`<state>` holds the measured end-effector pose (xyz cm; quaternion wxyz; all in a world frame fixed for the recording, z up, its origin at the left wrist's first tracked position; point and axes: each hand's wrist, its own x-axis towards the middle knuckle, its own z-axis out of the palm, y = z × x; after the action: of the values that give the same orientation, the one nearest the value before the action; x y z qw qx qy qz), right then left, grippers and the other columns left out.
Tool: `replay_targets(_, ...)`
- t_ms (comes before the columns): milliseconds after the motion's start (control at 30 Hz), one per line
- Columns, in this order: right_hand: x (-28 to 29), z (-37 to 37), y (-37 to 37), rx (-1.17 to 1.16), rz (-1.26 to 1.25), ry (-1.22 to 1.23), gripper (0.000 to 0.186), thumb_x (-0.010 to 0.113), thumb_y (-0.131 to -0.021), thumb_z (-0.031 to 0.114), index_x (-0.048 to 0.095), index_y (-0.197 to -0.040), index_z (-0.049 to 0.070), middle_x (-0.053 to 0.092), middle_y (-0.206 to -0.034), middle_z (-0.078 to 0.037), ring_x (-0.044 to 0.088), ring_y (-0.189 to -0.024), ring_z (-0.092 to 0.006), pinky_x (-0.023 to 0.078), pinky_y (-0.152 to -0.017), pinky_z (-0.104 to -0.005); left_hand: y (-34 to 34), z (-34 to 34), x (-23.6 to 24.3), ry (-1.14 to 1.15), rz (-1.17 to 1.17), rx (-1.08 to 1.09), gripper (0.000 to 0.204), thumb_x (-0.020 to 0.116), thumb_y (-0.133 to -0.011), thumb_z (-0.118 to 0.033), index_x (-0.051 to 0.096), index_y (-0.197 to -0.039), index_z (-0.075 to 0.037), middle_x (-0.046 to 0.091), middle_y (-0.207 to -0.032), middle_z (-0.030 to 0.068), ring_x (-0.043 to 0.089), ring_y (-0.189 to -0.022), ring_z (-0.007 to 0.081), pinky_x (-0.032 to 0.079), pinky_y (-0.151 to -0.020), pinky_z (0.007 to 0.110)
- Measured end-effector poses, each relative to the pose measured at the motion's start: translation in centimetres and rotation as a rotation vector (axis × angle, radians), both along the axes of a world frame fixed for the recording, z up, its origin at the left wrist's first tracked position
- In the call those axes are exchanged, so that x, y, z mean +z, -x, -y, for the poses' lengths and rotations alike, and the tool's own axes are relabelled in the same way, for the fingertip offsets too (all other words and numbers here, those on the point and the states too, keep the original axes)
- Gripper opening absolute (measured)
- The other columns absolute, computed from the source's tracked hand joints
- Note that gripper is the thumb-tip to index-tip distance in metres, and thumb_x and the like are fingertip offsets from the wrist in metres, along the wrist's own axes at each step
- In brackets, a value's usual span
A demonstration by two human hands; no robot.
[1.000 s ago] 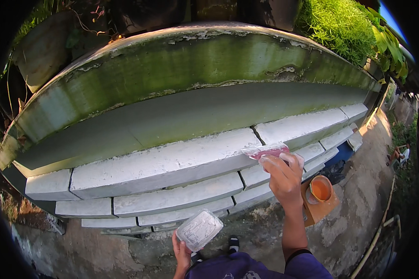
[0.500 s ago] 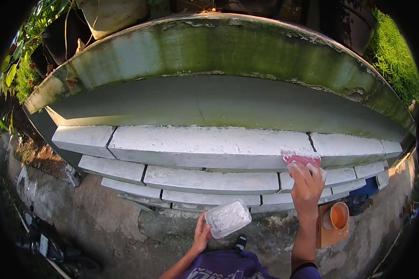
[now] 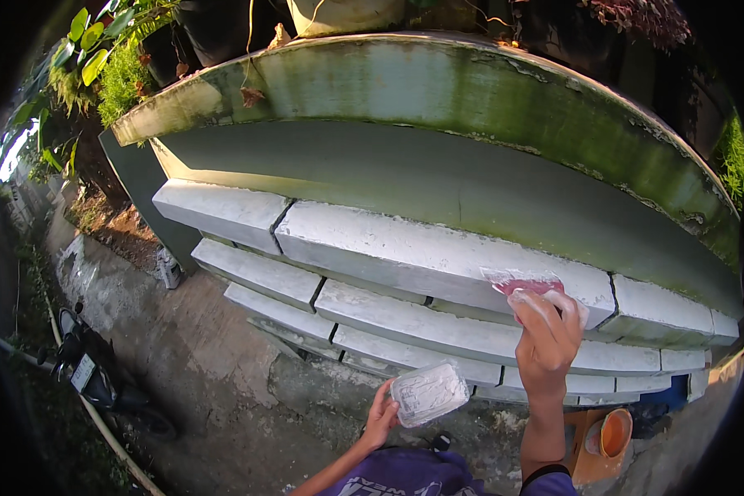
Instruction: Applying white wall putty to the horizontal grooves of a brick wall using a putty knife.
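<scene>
In my right hand (image 3: 546, 326) is a reddish-pink putty scraper (image 3: 531, 283), its wide edge against the top front of the upper white block ledge (image 3: 372, 236). White paste coats the scraper and smears my fingers. My left hand (image 3: 380, 416) grips the side of a small clear plastic tub (image 3: 430, 395) filled with white paste, held low in front of me. Dark joints divide the ledge into long blocks, with more white-faced rows (image 3: 413, 318) stepping down below it.
A green-stained concrete rim (image 3: 372, 87) with potted plants overhangs the ledge. An orange bucket (image 3: 615, 434) stands on a brown board (image 3: 585, 463) at lower right. A parked motorcycle (image 3: 112, 388) is at lower left on the rough concrete ground (image 3: 198, 364).
My view has turned, so the ledge now slants down to the right. The scraper has moved left along the block, away from the right-hand joint. Both hands keep their hold.
</scene>
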<state>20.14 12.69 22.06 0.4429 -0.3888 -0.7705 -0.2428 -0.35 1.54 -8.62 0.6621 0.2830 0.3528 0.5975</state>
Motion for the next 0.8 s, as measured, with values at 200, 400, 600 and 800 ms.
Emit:
replay_targets(200,-0.8,-1.7,4.3,0.16,-0.031,0.059,0.029,0.065,-0.068,-0.009,0.073,-0.093,0.005,0.07,-0.093,-0.006,0.061,-0.087,-0.0291,0.047,-0.078,-0.0422,2.2,1.1,-0.3,-0.011,-0.107,0.055,0.06,0.048,-0.102,-0.013,0.021,-0.156,-0.016,0.056,-0.133,0.0108,0.06,-0.112,0.018,0.056,-0.087,0.034)
replay_targets(400,-0.1,-6.8,8.5,0.141,-0.033,-0.046,0.027,0.065,-0.07,-0.007,0.071,-0.093,0.005,0.072,-0.092,-0.006,0.066,-0.086,-0.0261,0.05,-0.076,-0.0382,3.4,1.9,-0.1,0.008,0.058,0.188,0.06,0.048,-0.102,-0.012,0.022,-0.155,-0.015,0.055,-0.135,0.0116,0.059,-0.115,0.0183,0.056,-0.087,0.033)
replay_targets(600,0.1,-5.2,13.1,0.279,0.032,-0.001,0.021,0.066,-0.073,-0.001,0.069,-0.092,0.007,0.072,-0.092,-0.006,0.07,-0.084,-0.022,0.052,-0.07,-0.0344,5.7,2.8,-1.6,-0.001,-0.073,0.27,0.058,0.047,-0.103,-0.013,0.022,-0.155,-0.013,0.051,-0.139,0.0133,0.057,-0.121,0.0241,0.057,-0.087,0.039)
replay_targets(800,-0.5,-7.0,16.5,0.054,0.155,0.145,0.019,0.064,-0.075,0.0,0.068,-0.091,0.008,0.071,-0.089,-0.005,0.071,-0.083,-0.0222,0.053,-0.067,-0.035,7.0,2.6,-1.0,-0.064,0.058,0.273,0.058,0.047,-0.103,-0.013,0.021,-0.154,-0.013,0.04,-0.147,0.0159,0.054,-0.125,0.0309,0.058,-0.09,0.051)
